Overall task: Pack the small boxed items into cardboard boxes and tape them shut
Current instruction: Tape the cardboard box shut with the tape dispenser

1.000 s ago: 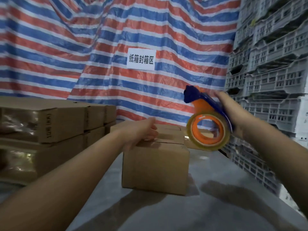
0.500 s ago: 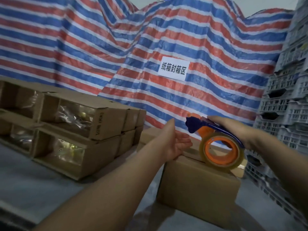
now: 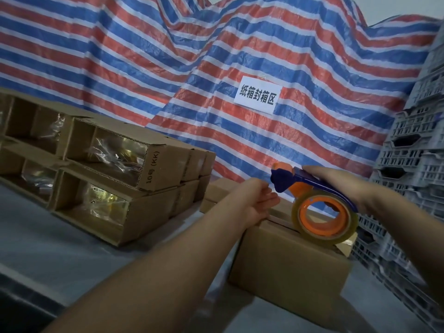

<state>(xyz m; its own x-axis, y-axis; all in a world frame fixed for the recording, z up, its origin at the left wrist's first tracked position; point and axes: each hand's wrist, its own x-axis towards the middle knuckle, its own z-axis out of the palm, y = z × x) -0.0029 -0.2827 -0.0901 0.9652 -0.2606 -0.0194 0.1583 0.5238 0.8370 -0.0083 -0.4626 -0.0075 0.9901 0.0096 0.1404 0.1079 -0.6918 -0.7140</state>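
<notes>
Cardboard box [image 3: 288, 260] was being taped: right hand [image 3: 336, 186] gripped the tape dispenser [image 3: 319, 207] on its flaps, left hand [image 3: 258, 200] loose-fingered alongside; pulling tape across the seam seemed next.

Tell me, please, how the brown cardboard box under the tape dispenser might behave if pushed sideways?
The brown cardboard box looks stiff, so it would probably slide rather than buckle. It sits flat and broad on the grey table, so tipping seems unlikely. The blue-and-orange tape dispenser held on top may help pin it.
</notes>
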